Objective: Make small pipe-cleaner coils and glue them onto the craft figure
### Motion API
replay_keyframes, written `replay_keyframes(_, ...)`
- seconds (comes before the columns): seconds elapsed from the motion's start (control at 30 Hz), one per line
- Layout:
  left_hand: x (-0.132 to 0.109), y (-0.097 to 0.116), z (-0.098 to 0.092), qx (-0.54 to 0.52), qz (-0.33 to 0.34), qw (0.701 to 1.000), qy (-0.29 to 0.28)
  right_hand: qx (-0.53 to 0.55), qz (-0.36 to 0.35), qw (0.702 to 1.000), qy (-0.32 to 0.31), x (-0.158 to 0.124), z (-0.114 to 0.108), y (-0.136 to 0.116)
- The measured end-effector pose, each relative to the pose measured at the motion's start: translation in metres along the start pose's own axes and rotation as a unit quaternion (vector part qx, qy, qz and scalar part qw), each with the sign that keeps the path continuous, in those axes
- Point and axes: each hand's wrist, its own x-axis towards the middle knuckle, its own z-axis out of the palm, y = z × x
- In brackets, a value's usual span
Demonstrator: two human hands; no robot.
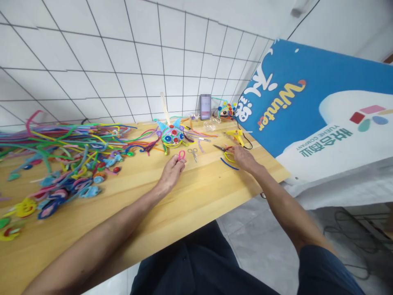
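My left hand (171, 173) is closed, with a small pink pipe cleaner loop (181, 155) pinched between thumb and fingertips above the table. Off to the right, my right hand (245, 159) has its fingers closed at the handles of the dark-bladed scissors (219, 148), whose tips point left. Part of the handles is hidden by the fingers. Just below the scissors lies a short blue pipe cleaner (229, 164). Small silver scissors (193, 154) rest between the two hands. Behind my left hand sits a colourful pipe cleaner figure (172, 135) with blue horns and red and blue discs.
A yellow glue gun (236, 136) lies beyond my right hand. Near the wall stand a phone (205, 107) and another decorated figure (227, 110). Many loose pipe cleaners (76, 141) and finished shapes (57, 196) cover the left of the wooden table (199, 196). A blue banner (322, 73) borders the right.
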Motion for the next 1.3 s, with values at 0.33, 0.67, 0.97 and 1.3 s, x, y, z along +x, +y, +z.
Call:
replay_keyframes(0.33,0.009,-0.006,-0.014,0.121,0.111,0.986,0.031,0.572,-0.032,0.811,-0.118,-0.033,-0.016,-0.040)
replay_keyframes(0.67,0.006,-0.002,-0.014,0.161,0.142,0.976,0.043,0.722,-0.092,0.627,-0.279,-0.076,0.007,-0.124)
replay_keyframes(0.97,0.002,0.004,-0.012,0.185,0.157,0.969,0.037,0.715,-0.110,0.599,-0.344,-0.083,0.028,-0.150)
replay_keyframes(1.3,-0.002,-0.001,-0.009,0.208,0.180,0.961,0.029,0.741,-0.059,0.603,-0.289,-0.077,0.029,-0.168)
